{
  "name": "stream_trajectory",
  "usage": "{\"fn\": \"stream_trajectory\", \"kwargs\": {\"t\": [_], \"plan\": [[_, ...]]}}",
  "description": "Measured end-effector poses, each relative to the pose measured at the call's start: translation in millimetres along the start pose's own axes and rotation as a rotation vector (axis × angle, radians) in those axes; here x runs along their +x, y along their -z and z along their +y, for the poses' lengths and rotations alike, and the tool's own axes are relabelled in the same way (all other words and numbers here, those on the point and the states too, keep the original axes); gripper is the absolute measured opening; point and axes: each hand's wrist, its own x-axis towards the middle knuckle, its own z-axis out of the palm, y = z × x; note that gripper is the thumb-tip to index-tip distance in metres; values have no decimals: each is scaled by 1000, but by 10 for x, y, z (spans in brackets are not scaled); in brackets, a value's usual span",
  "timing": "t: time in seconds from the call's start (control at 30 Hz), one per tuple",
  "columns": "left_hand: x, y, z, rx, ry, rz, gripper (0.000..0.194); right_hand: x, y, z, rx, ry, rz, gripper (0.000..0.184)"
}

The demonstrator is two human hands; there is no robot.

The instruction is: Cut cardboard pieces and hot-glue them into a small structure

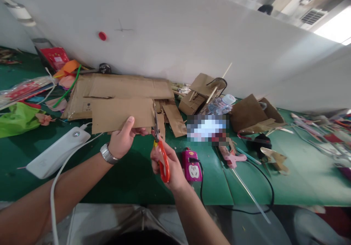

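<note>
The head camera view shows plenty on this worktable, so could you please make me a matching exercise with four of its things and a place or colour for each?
Column one:
1. Scissors
2. Cardboard piece
3. Power bank
4. Glue gun

Column two:
A. Pink, to the right of the purple socket block
B. In the left hand
C. White, toward the picture's left side
D. In the right hand

Right pairs: 1-D, 2-B, 3-C, 4-A.
</note>
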Motion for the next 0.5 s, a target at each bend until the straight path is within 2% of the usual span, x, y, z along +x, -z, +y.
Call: {"fn": "stream_trajectory", "kwargs": {"t": [0.3,0.5], "plan": [[-22,-120,73,-36,10,64,38,49,16,65,43,24,-34,23],[-26,-121,74,-78,31,79,36,44,-14,51,14,-16,-12,57]]}}
